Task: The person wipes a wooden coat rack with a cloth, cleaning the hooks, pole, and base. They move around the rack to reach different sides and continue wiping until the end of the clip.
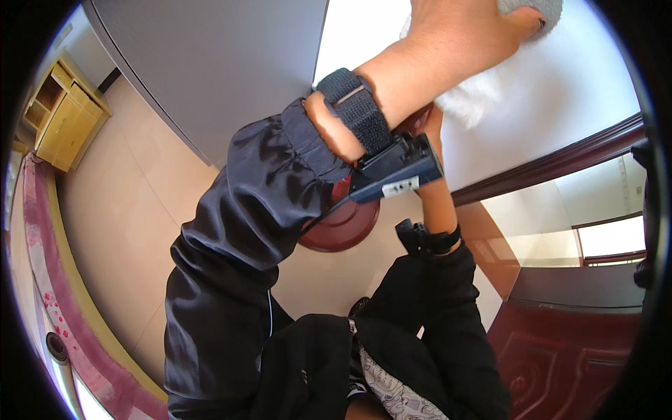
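My left hand [458,42] is stretched to the upper right, its fingers closed on a grey and white fluffy cloth [548,21] against a glossy white surface [570,87]. A white fluffy part [474,99] hangs below that hand; whether it belongs to the same cloth is hidden. Behind my left wrist, my right hand [435,131] reaches up near the white fluff. Its fingers are mostly hidden, and a small dark red patch shows beside it. Black straps with devices sit on both wrists. Under my left forearm, a round dark red plastic basin or stool [348,229] is partly covered.
A large grey panel [210,63] stands at the upper left. Dark red trim [553,161] edges the white surface. A light wooden cabinet [68,129] is at far left on the tiled floor [115,203]. A dark red panelled surface [560,357] fills the lower right.
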A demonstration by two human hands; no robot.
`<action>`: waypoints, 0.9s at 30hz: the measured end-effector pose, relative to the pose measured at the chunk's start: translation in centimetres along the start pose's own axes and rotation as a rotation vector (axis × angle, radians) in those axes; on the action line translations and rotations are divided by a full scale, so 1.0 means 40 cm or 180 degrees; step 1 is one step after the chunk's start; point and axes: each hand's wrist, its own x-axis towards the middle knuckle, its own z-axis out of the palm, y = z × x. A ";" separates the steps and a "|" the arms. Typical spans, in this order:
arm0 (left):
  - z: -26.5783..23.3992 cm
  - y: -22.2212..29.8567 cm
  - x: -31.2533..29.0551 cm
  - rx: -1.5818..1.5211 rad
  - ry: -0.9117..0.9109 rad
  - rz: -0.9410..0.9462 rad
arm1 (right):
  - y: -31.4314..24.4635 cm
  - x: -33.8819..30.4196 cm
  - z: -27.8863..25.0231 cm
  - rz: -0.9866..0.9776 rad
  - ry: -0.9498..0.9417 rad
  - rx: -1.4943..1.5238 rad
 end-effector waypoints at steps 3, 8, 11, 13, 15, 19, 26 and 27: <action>-0.009 -0.059 -0.047 -0.0071 -0.0126 -0.0146 | 0.004 -0.012 -0.026 -0.0278 -0.0113 0.0396; -0.041 -0.170 -0.221 -0.0018 -0.0340 -0.0705 | 0.012 -0.044 -0.061 0.0236 -0.0292 0.1303; -0.069 -0.253 -0.366 -0.0247 -0.0258 -0.1078 | 0.046 -0.066 -0.070 0.0251 -0.0198 0.1753; -0.107 -0.321 -0.470 -0.0241 -0.0459 -0.1525 | 0.080 -0.084 -0.057 0.0441 -0.0454 0.1442; -0.122 -0.379 -0.578 -0.0498 -0.0256 -0.1638 | 0.114 -0.108 -0.040 0.0718 -0.0734 0.1117; -0.106 -0.462 -0.784 -0.0953 -0.0216 -0.2322 | 0.163 -0.188 -0.060 0.1501 -0.0564 0.0248; -0.104 -0.602 -1.019 -0.1269 0.0412 -0.2766 | 0.285 -0.252 -0.009 0.1819 -0.0191 -0.0167; -0.100 -0.613 -1.039 -0.1199 0.0611 -0.2825 | 0.303 -0.254 0.008 0.1446 -0.0240 -0.0206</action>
